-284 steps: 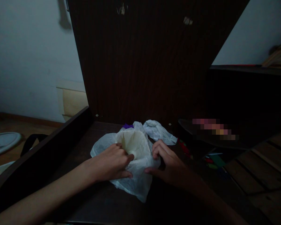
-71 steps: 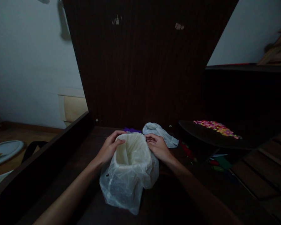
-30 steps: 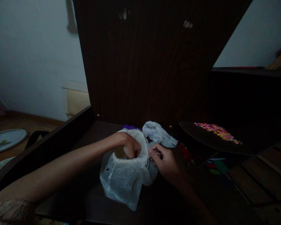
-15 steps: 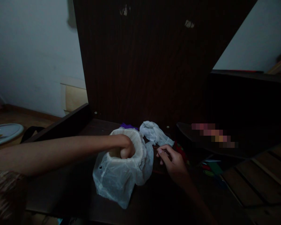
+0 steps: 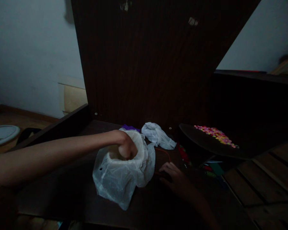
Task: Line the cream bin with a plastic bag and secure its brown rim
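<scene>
My left hand (image 5: 126, 149) is knuckles-down inside the mouth of the white plastic bag (image 5: 117, 179), which stands upright w/ its opening facing up. The fingers curl out of sight, so I can't tell if they grip anything. My right hand (image 5: 172, 174) rests loosely open on the tabletop (image 5: 158, 206) just right of the bag, not touching it (crumpled bag (image 5: 157, 135) behind it, bead tray (image 5: 196, 140) farther right).

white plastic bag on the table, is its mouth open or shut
Open: the white plastic bag stands with its rim rolled back into a round mouth, and the left hand reaches down inside it.
</scene>
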`<state>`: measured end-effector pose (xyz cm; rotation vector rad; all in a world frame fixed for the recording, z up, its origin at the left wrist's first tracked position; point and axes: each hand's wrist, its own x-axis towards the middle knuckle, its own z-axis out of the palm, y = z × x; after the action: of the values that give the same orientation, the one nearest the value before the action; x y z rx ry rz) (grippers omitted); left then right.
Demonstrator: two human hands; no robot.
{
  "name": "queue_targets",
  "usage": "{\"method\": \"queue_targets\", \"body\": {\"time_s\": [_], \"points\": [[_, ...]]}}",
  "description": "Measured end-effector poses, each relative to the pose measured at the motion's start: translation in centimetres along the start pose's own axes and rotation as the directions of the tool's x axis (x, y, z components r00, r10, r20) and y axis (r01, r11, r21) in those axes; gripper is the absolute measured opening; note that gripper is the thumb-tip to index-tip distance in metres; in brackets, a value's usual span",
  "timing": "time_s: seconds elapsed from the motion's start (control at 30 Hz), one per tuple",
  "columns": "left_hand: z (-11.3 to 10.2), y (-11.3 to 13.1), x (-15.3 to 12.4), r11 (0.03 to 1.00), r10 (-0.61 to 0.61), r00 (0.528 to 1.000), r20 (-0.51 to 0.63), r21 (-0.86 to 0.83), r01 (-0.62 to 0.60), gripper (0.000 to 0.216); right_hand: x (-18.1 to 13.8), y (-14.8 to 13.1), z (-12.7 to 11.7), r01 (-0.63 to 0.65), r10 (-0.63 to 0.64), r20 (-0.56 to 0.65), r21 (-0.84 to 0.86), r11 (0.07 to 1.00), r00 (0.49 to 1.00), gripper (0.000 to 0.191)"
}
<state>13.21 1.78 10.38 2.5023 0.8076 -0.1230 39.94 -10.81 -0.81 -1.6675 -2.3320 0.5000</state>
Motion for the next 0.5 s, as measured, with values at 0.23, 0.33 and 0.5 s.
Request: {"method": "queue_targets", "body": {"time_s": [0.23,0.33,0.5], "points": [[-2.4,2.1,-9.1,0.995,0.083,0.981,-0.177,0.07,-0.072,0.023,-0.8,0.4,3.0,0.026,-0.032,-0.142,-0.041,0.999,0.989,0.022],[0.0,2.3,-11.4,0.993,0.115,0.943,-0.313,0.049,-0.105,0.024,-1.7,1.0,3.8,0.071,-0.091,-0.244,-0.089,0.993,0.966,0.022],[3.6,1.4,-12.3,0.986,0.164,0.892,-0.421,0.098,-0.135,0.018,-4.4,1.0,2.0,-0.019,-0.084,-0.433,-0.228,0.974,0.897,0.02]]}}
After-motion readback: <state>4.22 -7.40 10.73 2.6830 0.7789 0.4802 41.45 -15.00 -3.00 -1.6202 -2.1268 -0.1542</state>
